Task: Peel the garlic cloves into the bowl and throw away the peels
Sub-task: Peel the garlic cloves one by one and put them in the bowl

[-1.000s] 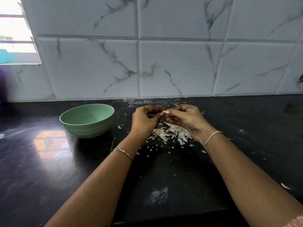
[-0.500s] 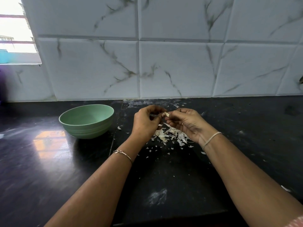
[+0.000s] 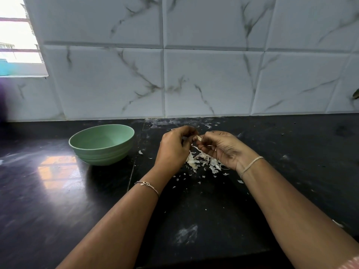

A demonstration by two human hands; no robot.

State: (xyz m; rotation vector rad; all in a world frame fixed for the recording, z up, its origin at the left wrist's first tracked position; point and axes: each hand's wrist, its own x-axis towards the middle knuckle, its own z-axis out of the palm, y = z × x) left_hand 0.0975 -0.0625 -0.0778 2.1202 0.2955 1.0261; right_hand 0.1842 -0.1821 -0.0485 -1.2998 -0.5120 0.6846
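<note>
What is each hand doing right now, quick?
Left hand: closed, pinching the garlic clove.
Right hand: closed, pinching the same garlic clove.

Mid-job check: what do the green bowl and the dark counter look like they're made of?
Green bowl: probably matte plastic or a similar moulded composite. It has an even pale colour, only a dull sheen, and moulded ridges round the lower wall.
Counter: polished dark stone, likely granite. It mirrors the window light sharply, and a straight seam runs through it.
</note>
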